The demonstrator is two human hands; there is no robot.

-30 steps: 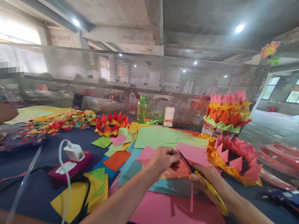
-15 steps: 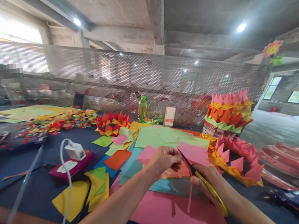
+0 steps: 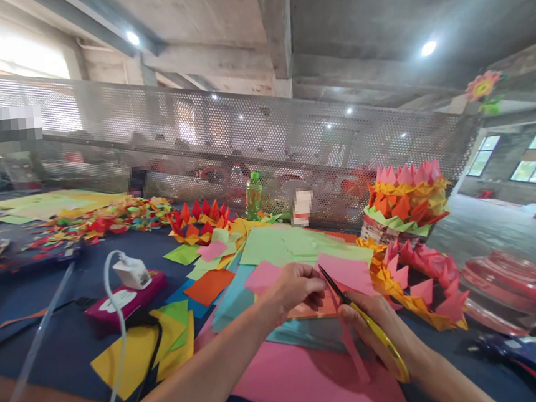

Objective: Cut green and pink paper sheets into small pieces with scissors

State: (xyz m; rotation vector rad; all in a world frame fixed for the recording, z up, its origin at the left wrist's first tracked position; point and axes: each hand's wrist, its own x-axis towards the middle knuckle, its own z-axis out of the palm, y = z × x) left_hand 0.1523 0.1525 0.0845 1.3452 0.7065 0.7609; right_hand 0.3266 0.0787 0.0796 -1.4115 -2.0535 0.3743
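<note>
My right hand (image 3: 374,317) is closed around yellow-handled scissors (image 3: 384,344), whose dark blades point up and left toward my other hand. The blades look nearly closed, alongside a narrow pink paper strip (image 3: 353,350) that hangs down past my right fingers over a large pink sheet (image 3: 307,379). Held close to the scissor tips, my left hand (image 3: 304,288) has its fingers curled in a pinch on pink paper, mostly hidden by the fingers. Beneath both hands lies a stack of coloured paper, with a blue sheet (image 3: 308,336) near its front edge.
Folded-paper rings (image 3: 416,288) and a decorated container (image 3: 409,204) stand at right, beside a clear reddish jar (image 3: 510,292) and a blue glue gun (image 3: 510,348). At left are a purple power strip (image 3: 126,301) with a white plug, cables and yellow sheets (image 3: 117,361). A green bottle (image 3: 253,196) stands behind.
The pink strip hanging by the scissors is longer, its lower end swung to the right. The scissor blades have closed further. Both hands stay in nearly the same place; the view shifts slightly.
</note>
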